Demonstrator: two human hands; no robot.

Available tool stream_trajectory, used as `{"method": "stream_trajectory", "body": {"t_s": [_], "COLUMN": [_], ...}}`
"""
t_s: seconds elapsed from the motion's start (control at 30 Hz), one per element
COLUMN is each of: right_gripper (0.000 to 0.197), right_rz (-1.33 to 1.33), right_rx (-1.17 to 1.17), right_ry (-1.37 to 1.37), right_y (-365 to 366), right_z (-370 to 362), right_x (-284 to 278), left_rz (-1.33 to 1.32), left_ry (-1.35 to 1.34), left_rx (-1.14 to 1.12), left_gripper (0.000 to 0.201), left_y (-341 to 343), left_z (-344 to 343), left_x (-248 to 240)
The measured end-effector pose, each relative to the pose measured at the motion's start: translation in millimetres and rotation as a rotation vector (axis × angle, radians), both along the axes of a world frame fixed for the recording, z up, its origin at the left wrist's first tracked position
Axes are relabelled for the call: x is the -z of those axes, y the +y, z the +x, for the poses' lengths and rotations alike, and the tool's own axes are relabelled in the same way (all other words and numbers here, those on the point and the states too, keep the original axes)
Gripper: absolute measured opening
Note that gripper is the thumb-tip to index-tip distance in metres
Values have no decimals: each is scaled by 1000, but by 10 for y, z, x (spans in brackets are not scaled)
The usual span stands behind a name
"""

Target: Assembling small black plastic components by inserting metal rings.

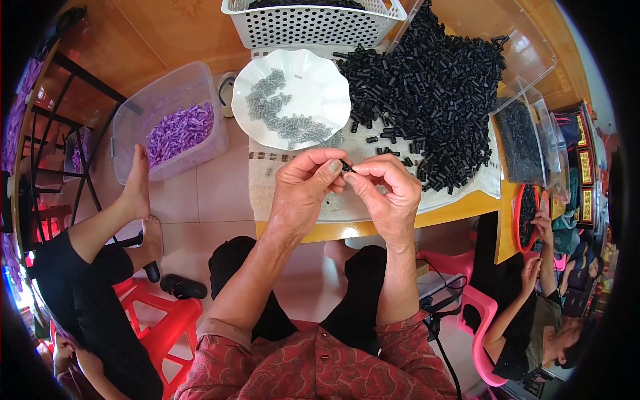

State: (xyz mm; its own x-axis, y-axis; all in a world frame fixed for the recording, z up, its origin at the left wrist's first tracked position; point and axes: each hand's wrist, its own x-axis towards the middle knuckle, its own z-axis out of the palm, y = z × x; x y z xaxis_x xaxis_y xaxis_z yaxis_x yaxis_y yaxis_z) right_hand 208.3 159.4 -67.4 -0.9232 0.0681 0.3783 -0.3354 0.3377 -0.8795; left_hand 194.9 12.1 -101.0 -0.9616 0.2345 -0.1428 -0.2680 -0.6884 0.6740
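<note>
My left hand (303, 188) and my right hand (389, 192) meet over the near edge of the cloth. Between their fingertips is a small black plastic part (346, 167), pinched from both sides. Just beyond my left hand stands a white scalloped plate (320, 73) holding many small silvery springs (268, 103). Past my right hand lies a big heap of short black tubular parts (433, 100). A few loose black parts (385, 139) have strayed toward my fingers. Whether a spring is also in my fingers I cannot make out.
A white perforated basket (313, 27) with black pieces stands at the back. Clear tubs (523, 140) line the right side. On the floor at left is a bin of purple pieces (180, 133). One person sits left, by a red stool (167, 327); another works at right.
</note>
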Motion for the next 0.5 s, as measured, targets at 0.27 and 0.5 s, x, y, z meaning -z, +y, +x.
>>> {"method": "stream_trajectory", "body": {"t_s": [0.27, 0.5], "right_gripper": [14, 17], "right_rz": [-155, -129], "right_rx": [-82, -130], "right_ry": [-94, -80], "right_y": [12, 63], "right_z": [17, -7], "right_x": [21, 48], "left_rz": [39, -9], "left_ry": [-19, -26], "left_rx": [43, 83], "left_gripper": [18, 18], "left_y": [-25, -48], "left_z": [-2, -4], "left_x": [-11, -58]}}
